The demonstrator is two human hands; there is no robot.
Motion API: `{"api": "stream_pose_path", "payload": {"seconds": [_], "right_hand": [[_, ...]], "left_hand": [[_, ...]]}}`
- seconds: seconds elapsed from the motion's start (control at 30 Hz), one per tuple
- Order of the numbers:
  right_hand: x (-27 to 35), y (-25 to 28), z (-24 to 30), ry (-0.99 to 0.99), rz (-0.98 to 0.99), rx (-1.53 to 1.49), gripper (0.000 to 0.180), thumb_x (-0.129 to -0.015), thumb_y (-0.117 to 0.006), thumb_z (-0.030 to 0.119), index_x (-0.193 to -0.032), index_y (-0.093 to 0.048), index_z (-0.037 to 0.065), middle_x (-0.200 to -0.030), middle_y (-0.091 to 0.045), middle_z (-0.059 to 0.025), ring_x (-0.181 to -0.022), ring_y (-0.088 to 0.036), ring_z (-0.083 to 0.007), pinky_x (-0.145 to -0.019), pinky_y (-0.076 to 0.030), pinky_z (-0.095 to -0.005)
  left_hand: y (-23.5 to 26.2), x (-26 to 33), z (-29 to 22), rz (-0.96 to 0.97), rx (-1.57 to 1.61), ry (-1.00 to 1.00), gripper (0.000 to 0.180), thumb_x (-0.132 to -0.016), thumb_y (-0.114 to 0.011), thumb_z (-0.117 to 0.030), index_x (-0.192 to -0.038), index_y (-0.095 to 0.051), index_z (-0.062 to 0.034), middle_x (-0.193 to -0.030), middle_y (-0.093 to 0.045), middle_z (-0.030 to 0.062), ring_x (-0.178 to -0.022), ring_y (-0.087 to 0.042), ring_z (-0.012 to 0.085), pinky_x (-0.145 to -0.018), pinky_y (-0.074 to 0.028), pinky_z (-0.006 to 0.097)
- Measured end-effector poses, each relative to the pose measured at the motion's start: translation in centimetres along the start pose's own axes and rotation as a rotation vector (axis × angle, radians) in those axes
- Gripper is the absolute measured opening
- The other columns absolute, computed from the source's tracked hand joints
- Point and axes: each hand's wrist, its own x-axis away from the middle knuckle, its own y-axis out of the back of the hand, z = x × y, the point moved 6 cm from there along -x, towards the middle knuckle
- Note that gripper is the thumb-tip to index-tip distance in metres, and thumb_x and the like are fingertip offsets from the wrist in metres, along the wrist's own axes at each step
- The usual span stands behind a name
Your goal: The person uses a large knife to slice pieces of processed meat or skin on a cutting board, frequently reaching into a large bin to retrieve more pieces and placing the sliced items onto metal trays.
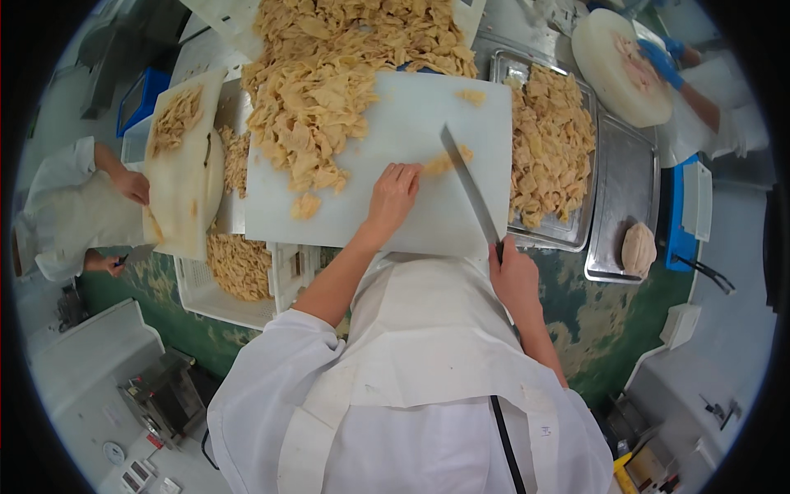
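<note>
A large white cutting board (378,226) lies in front of me. My right hand (514,276) is closed round the dark handle of a long knife (469,181), its blade slanting up and left over the board. My left hand (395,198) has its fingers curled and pressed together at the near end of a pale yellow, skin-like strip (439,165). The blade crosses this strip near its right end. A heap of similar pale yellow pieces (309,123) covers the board's upper left. One loose piece (471,97) lies near the far right corner.
Right of the board stands a metal tray (583,226) of cut yellow pieces, beside another tray (629,165) bearing a pale lump (639,249). A white crate (197,284) holds small pieces at lower left. Co-workers stand left and right; the right one wears blue gloves (662,62).
</note>
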Motion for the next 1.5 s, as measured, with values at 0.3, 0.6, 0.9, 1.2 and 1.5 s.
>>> {"api": "stream_pose_path", "payload": {"seconds": [0.3,0.6,0.9,1.2,1.5], "right_hand": [[0.8,1.6,2.3,0.003,0.059,-0.004,0.024,-0.096,-0.055,0.027,-0.091,-0.051,0.004,-0.064,-0.062,-0.0213,-0.061,-0.061,-0.0441,-0.055,-0.047,-0.0524],[2.4,-0.4,0.3,-0.058,0.059,0.055,0.023,-0.096,-0.054,0.026,-0.092,-0.052,0.003,-0.065,-0.063,-0.0221,-0.063,-0.062,-0.0436,-0.057,-0.048,-0.0525],[1.2,-3.2,2.7,0.118,0.198,-0.029,0.026,-0.095,-0.056,0.027,-0.09,-0.052,0.002,-0.065,-0.061,-0.0238,-0.065,-0.061,-0.0462,-0.061,-0.047,-0.0543],[0.6,1.3,-4.9,-0.252,-0.131,0.028,0.03,-0.096,-0.054,0.03,-0.104,-0.057,0.001,-0.071,-0.064,-0.025,-0.072,-0.063,-0.047,-0.061,-0.048,-0.0534],[0.9,-0.3,-3.3,-0.214,-0.027,-0.061,0.031,-0.096,-0.055,0.033,-0.097,-0.055,0.002,-0.071,-0.064,-0.0241,-0.071,-0.062,-0.0468,-0.062,-0.047,-0.054]], "left_hand": [[1.9,1.5,-0.5,-0.035,0.063,-0.052,0.019,-0.074,-0.071,-0.001,-0.09,-0.064,-0.0087,-0.088,-0.064,0.0046,-0.082,-0.062,0.0246,-0.075,-0.051,0.036],[4.1,1.1,1.6,-0.075,-0.052,-0.044,0.017,-0.074,-0.074,-0.009,-0.088,-0.065,-0.0089,-0.084,-0.062,0.0054,-0.082,-0.059,0.0262,-0.074,-0.048,0.038],[11.7,-7.0,8.3,-0.127,-0.624,0.062,0.028,-0.077,-0.074,-0.024,-0.101,-0.068,-0.0112,-0.101,-0.061,0.0051,-0.097,-0.057,0.025,-0.086,-0.042,0.04],[11.5,-9.6,7.5,-0.214,-0.271,-0.011,0.013,-0.089,-0.068,-0.02,-0.094,-0.067,-0.0083,-0.094,-0.064,0.0041,-0.086,-0.063,0.0251,-0.077,-0.047,0.039],[0.0,-6.7,0.2,0.21,1.412,0.837,0.023,-0.096,-0.063,-0.024,-0.096,-0.059,-0.0007,-0.077,-0.064,0.0068,-0.073,-0.064,0.0136,-0.066,-0.049,0.028]]}}
